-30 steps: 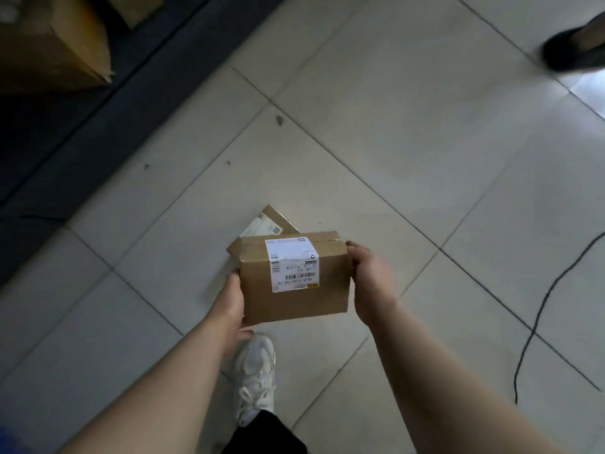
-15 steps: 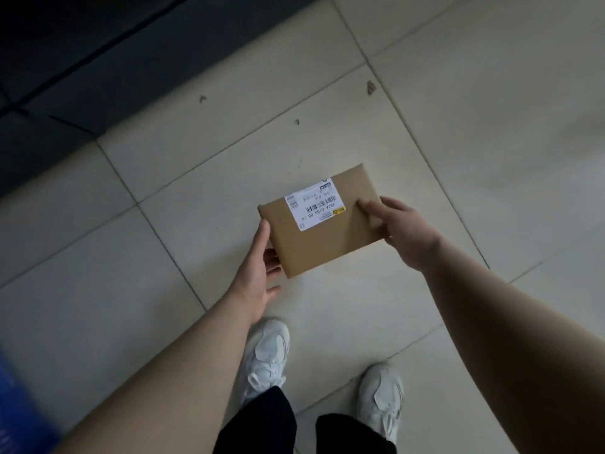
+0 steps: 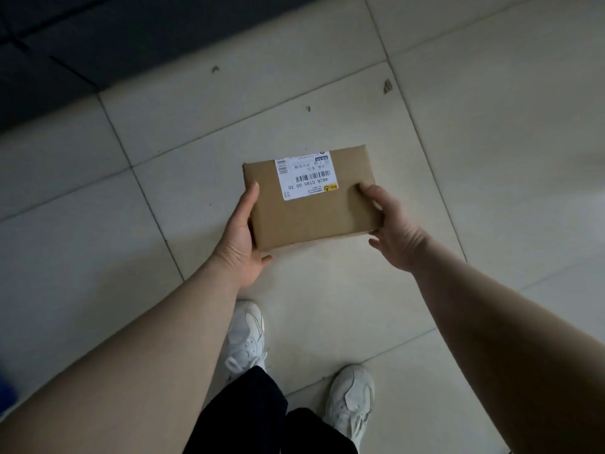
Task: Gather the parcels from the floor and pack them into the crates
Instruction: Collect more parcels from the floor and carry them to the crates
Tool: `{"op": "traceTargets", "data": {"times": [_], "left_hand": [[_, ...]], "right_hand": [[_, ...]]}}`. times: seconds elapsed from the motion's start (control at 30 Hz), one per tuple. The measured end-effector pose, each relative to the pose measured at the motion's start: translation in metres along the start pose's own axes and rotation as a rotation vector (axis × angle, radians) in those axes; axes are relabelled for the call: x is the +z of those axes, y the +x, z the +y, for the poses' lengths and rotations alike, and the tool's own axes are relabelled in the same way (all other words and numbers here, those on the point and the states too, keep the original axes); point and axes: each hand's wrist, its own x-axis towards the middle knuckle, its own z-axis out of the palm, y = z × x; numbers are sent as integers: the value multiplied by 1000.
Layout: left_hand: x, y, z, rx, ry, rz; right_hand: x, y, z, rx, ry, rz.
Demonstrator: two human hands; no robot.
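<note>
- Parcel (image 3: pixel 311 204): brown cardbd box, flat and broad, held up off the floor w/ its big face toward the camera, about mid-picture, just ahead of the person's feet.
- White shipping label (image 3: pixel 306 176) was stuck on that top face, toward the far edge. It had barcodes, a yellow patch at one corner, and big print "482A C185 00 70" that read upside down from here.
- Left hand (image 3: pixel 242 237) gripped the parcel's left side: thumb lay up along the top face nr the edge, palm against the side, and one fingertip peeked out under the near-left corner.
- Right hand (image 3: pixel 393 231) gripped the right side: thumb pressed on the top face nr the label's yellow corner, fingers curled round the edge and underneath, mostly hidden.
- So both hands had hold of the same box, one per side, arms stretched fwd, w/ L forearm (image 3: pixel 131 355) and R forearm (image 3: pixel 507 339) bare.
- Below the box: white trainers, left one (image 3: pixel 245 335) a bit ahead of the right one (image 3: pixel 352 398), and black trousers (image 3: pixel 248 414).
- Floor (image 3: pixel 491 158): big pale tiles w/ thin grout lines and a few small dark specks (image 3: pixel 387 87) beyond the box.
- Top left: a dark strip (image 3: pixel 98 34) of flooring met the pale tiles.
- Bottom-left edge: a blurred blue shape (image 3: pixel 4 394), couldn't tell what.
</note>
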Motion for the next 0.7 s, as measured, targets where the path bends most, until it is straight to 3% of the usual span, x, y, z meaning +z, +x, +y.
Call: {"op": "traceTargets", "data": {"times": [0.2, 0.4, 0.57, 0.7], "left_hand": [[-2, -50, 49, 81, 72, -39], [12, -129, 112, 192, 165, -2], [26, -232, 176, 289, 275, 75], [32, -338, 232, 370, 273, 127]], "right_hand": [[10, -51, -29, -5, -62, -1], [21, -130, -81, -120, 36, -50], [33, -206, -147, -168, 199, -94], [46, -296, -212, -192, 183, -87]]}}
